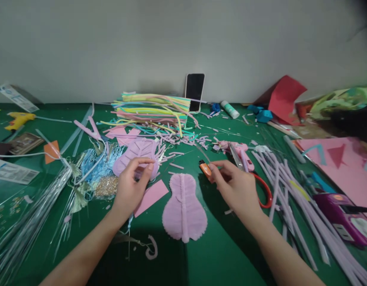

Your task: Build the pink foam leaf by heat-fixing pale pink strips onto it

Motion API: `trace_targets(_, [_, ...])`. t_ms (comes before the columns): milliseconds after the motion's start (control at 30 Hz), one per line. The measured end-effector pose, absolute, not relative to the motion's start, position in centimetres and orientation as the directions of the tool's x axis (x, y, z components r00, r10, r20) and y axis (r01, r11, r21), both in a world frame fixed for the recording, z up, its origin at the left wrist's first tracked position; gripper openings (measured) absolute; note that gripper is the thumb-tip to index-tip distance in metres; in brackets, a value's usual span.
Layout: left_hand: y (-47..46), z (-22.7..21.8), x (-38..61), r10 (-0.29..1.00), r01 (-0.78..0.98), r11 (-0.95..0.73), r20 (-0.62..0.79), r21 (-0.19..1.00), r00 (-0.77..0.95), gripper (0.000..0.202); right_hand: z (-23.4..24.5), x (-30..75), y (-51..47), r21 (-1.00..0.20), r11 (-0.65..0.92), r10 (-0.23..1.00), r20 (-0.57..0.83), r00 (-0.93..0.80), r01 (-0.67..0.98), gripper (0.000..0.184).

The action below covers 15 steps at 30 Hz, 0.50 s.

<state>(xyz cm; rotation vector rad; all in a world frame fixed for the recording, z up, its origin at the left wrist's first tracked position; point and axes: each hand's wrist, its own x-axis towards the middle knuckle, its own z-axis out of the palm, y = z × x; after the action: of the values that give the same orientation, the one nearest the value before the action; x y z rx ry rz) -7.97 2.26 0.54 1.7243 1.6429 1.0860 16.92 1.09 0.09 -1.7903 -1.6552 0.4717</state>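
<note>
My left hand (132, 182) pinches the near edge of a lilac leaf-shaped foam piece (138, 153) lying on the green table (219, 254). My right hand (233, 184) is closed around a small orange lighter (205, 168), held just above the table. Between the hands, nearer to me, lies a second lilac foam piece (183, 208) with a ribbed spine and fringed edge. A pink paper scrap (151, 196) sits beside my left wrist.
A pile of coloured straws (155, 109) and cut bits lies behind, with a phone (195, 92) against the wall. Pink glue gun (239, 151), red-handled scissors (265, 190), lilac straws (287, 190), pink sheet (344, 167) at right. Yellow glue gun (19, 119) and cellophane (28, 214) at left.
</note>
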Motion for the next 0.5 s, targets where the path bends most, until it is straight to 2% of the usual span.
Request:
trace_targets(67, [2.4, 0.2, -8.1, 0.978, 0.617, -0.155, 0.209, 0.772, -0.017, 0.022, 0.8, 17.9, 1.5, -0.571, -0.055, 0.963, 0.187, 0.195, 0.819, 0.028])
trace_targets(133, [2.5, -0.4, -8.2, 0.962, 0.684, -0.249, 0.257, 0.685, 0.093, 0.019, 1.3, 18.9, 1.9, -0.401, -0.129, 0.961, 0.176, 0.215, 0.907, 0.024])
trace_targets(233, [2.7, -1.4, -8.3, 0.891, 0.752, -0.449, 0.308, 0.483, 0.334, 0.018, 1.7, 19.9, 2.5, -0.116, -0.2, 0.977, 0.058, 0.207, 0.973, 0.022])
trace_targets(300, [2.9, -2.0, -8.4, 0.843, 0.773, -0.531, 0.313, 0.348, 0.438, 0.018, 1.7, 20.3, 2.6, -0.003, -0.188, 0.982, -0.034, 0.188, 0.982, 0.024])
trace_targets(400, [3.1, -2.4, -8.7, 0.83, 0.808, -0.54, 0.311, 0.237, 0.464, 0.02, 1.8, 20.3, 2.6, 0.028, -0.151, 0.984, -0.089, 0.153, 0.988, 0.024])
trace_targets(500, [3.1, -2.1, -8.8, 0.833, 0.82, -0.529, 0.317, 0.218, 0.453, 0.02, 2.2, 19.9, 2.4, -0.025, -0.124, 0.991, -0.052, 0.123, 0.992, 0.022])
